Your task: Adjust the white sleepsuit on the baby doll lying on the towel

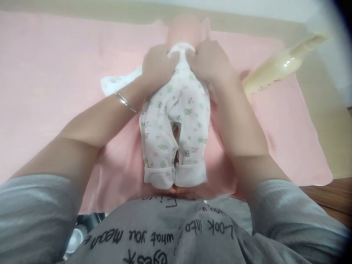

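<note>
A baby doll [184,32] lies lengthwise in front of me on a pink cloth, head away and feet toward my body. It is dressed in white baby clothes [189,110] with small green and brown prints and turned-up cuffs. My left hand [159,66] is closed on the clothes beside the collar, thumb on top. Opposite it, my right hand [209,60] grips the other side of the collar in the same way. The fingertips of both hands are hidden under or behind the doll. A white printed sleeve [118,83] sticks out past my left wrist.
The pink cloth [49,73] covers a pale surface [327,124]. To the right of my right forearm lies a long, glossy, pale yellow object [277,69] with dark writing. A small white fan [76,238] shows at lower left, and wooden flooring [330,196] at lower right.
</note>
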A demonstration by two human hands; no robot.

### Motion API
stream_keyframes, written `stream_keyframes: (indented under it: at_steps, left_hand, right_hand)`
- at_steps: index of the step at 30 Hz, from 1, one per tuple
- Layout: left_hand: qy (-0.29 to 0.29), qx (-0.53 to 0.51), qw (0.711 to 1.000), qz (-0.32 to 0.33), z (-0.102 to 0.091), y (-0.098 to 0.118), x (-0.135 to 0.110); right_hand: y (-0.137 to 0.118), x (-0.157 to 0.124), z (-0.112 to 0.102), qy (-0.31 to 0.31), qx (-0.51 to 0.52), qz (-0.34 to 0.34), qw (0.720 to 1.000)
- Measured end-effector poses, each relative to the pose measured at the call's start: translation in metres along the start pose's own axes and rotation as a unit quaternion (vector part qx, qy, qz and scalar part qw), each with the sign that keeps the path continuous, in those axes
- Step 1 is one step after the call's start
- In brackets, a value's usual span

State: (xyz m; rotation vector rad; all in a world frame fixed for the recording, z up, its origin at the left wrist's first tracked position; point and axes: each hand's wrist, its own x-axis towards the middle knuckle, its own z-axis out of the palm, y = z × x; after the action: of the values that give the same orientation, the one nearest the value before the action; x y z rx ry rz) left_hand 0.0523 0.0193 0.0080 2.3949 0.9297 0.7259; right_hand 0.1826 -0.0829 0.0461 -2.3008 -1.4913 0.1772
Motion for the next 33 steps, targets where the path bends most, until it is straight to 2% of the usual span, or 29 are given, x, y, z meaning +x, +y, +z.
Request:
stream_keyframes:
  at_steps: [4, 8, 10, 15, 24, 33]
  left_hand:
    - [0.036, 0.024, 0.999, 0.032, 0.002, -0.001, 0.001]
    - [0.079, 0.035, 0.993, 0.079, 0.002, -0.002, 0.003]
    - [0.089, 0.032, 0.992, 0.081, 0.001, -0.003, 0.003]
    - [0.082, -0.004, 0.996, 0.043, -0.001, -0.003, 0.003]
    - [0.050, 0.045, 0.997, 0.033, -0.012, -0.004, 0.001]
    - [0.039, 0.032, 0.998, 0.034, -0.017, -0.006, 0.003]
  right_hand:
    - [0.012, 0.008, 0.016, -0.017, 0.034, 0.028, 0.999]
    - [0.018, 0.015, 0.028, 0.024, 0.011, 0.052, 0.998]
    - [0.016, 0.017, 0.030, 0.043, 0.000, 0.061, 0.997]
    - [0.007, 0.018, 0.027, 0.035, -0.008, 0.064, 0.997]
    - [-0.001, 0.019, 0.024, 0.006, -0.011, 0.092, 0.996]
    - [-0.007, 0.021, 0.024, -0.001, -0.025, 0.089, 0.996]
